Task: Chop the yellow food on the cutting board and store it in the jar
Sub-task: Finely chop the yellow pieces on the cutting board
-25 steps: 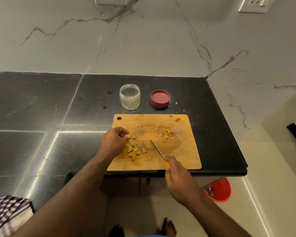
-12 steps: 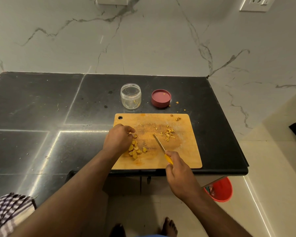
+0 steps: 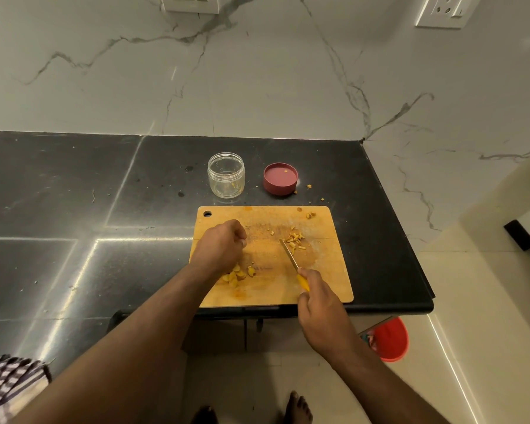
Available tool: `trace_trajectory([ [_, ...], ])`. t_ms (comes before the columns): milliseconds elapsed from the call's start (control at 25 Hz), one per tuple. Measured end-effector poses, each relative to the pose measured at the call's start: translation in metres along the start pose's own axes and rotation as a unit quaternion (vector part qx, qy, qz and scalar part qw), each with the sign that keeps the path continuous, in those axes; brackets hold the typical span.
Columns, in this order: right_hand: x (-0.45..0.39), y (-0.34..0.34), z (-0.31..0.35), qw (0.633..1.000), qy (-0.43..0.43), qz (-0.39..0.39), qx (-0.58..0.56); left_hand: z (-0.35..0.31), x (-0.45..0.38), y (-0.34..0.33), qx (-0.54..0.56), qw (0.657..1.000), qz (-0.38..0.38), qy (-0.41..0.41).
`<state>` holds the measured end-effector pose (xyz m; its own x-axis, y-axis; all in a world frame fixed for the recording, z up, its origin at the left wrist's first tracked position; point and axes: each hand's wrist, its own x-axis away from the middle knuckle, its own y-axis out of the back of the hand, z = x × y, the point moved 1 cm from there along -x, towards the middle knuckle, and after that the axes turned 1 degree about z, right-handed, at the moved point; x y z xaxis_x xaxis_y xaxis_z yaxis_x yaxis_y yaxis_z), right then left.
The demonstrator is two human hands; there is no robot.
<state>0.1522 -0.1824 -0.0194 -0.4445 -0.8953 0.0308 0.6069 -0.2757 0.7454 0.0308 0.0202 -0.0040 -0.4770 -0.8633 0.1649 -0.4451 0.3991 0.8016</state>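
A wooden cutting board lies at the counter's front edge. Yellow slices sit on its left part, and thin chopped strips lie right of centre. My left hand hovers over the board's upper left, above the slices. Its fingers are curled in and seem to pinch a small yellow piece, which is mostly hidden. My right hand grips the yellow handle of a knife, whose tip touches the chopped strips. Behind the board stand an open clear jar and its red lid, upside down.
The black counter ends in an edge just right of the board, with a marble wall behind. A few yellow crumbs lie near the lid. A red bucket stands on the floor below. A checked cloth shows at bottom left.
My left hand has lifted off the slice pile and moved up and to the right with curled fingers. The knife has swung up so its tip reaches the chopped strips.
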Motion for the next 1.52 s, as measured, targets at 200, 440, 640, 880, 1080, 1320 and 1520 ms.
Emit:
trace_trajectory([
  [200, 0.007, -0.001, 0.004, 1.000, -0.002, 0.017, -0.014, -0.021, 0.000, -0.018, 0.048, 0.997, 0.055, -0.016],
  [440, 0.009, 0.000, 0.005, 0.999, -0.012, 0.029, -0.021, -0.014, -0.004, -0.017, 0.010, 0.998, 0.057, -0.026],
  [640, 0.008, -0.001, 0.008, 0.999, -0.014, 0.038, -0.018, -0.006, -0.003, -0.012, -0.014, 0.996, 0.083, -0.035],
  [880, 0.004, -0.001, 0.017, 0.999, 0.013, 0.043, -0.011, -0.009, -0.004, -0.020, -0.018, 0.998, 0.046, -0.033],
  [1080, -0.001, -0.007, 0.019, 0.999, 0.018, 0.049, 0.000, -0.005, -0.004, -0.028, -0.007, 0.999, 0.016, -0.029],
  [1320, -0.003, -0.014, 0.019, 0.998, 0.029, 0.049, 0.027, -0.004, -0.006, -0.033, 0.003, 1.000, 0.012, -0.026],
  [1520, -0.006, -0.013, 0.025, 0.997, 0.025, 0.065, 0.038, -0.005, -0.008, -0.035, -0.006, 1.000, 0.017, -0.023],
])
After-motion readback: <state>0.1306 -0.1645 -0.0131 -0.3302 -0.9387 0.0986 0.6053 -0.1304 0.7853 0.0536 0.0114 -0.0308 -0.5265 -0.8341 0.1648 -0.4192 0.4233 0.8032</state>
